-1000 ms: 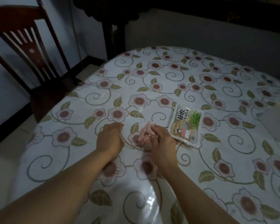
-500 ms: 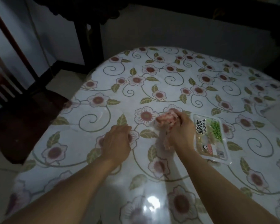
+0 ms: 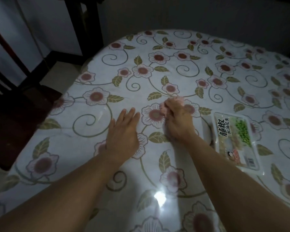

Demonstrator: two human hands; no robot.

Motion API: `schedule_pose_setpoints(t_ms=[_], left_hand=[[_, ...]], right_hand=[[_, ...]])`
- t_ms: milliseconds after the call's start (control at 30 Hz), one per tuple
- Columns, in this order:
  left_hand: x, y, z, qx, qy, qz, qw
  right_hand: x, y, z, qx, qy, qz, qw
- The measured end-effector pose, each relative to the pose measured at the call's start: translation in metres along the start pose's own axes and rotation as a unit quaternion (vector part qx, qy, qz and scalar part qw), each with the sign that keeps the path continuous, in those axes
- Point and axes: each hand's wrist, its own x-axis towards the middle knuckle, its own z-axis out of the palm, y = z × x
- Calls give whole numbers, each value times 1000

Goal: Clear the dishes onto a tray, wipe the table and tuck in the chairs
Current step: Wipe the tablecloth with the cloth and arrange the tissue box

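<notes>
A round table (image 3: 174,69) fills the view, covered with a white cloth printed with pink flowers under glossy plastic. My right hand (image 3: 177,121) presses a crumpled pink cloth (image 3: 164,108) onto the tabletop near the middle, fingers closed around it. Just left of it, my left hand (image 3: 124,131) lies flat on the table with its fingers spread and nothing in it. A dark wooden chair (image 3: 12,114) stands at the table's left side, its seat pulled out from the edge.
A sealed plastic food pack (image 3: 236,141) with green peas and printed lettering lies right of my right hand. Dark furniture legs (image 3: 84,25) stand against the wall beyond the table's far left edge.
My right hand has pushed the pink cloth farther away across the table. My left hand has opened from a loose fist to a flat palm. The view has swung left.
</notes>
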Motion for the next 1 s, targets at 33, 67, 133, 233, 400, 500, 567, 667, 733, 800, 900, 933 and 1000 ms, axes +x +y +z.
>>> schedule_pose_setpoints(t_ms=[33, 67, 133, 233, 400, 500, 567, 667, 733, 800, 900, 933, 1000], left_hand=[[0, 0, -1, -4, 0, -4, 1000], [1, 0, -1, -6, -2, -6, 1000], [2, 1, -4, -8, -14, -5, 1000], [4, -2, -6, -23, -38, -4, 999], [4, -9, -6, -47, -38, 5, 998], [4, -11, -2, -53, -25, 11, 998], [4, -11, -1, -46, -31, 8, 998], [4, -11, -3, -33, -34, 10, 999], [4, -9, -4, -38, -49, 11, 998], [3, -8, -7, -45, -54, 13, 997], [5, -13, -14, -17, -23, 47, 998], [8, -15, -16, -7, -8, 61, 998], [16, -19, -22, -5, 15, 72, 997]], right_hand=[[-12, -7, 2, 10, -25, -9, 1000], [-28, -13, 4, 12, -41, -29, 999], [-70, -25, 7, 30, -45, -101, 993], [-121, -19, 11, 16, -99, -221, 970], [-68, 17, -6, -50, -8, -113, 992], [-16, 14, -12, -48, 65, 35, 996], [-26, 4, 3, -67, 75, 50, 994], [-101, -16, 20, -38, 32, -83, 995], [-139, -15, 19, -36, -23, -165, 985], [-131, -1, 10, -99, -25, -187, 977], [-74, 18, -2, -129, 47, -79, 987], [-50, 20, -5, -114, 61, -25, 991], [-10, 25, -7, -108, 88, 33, 990]])
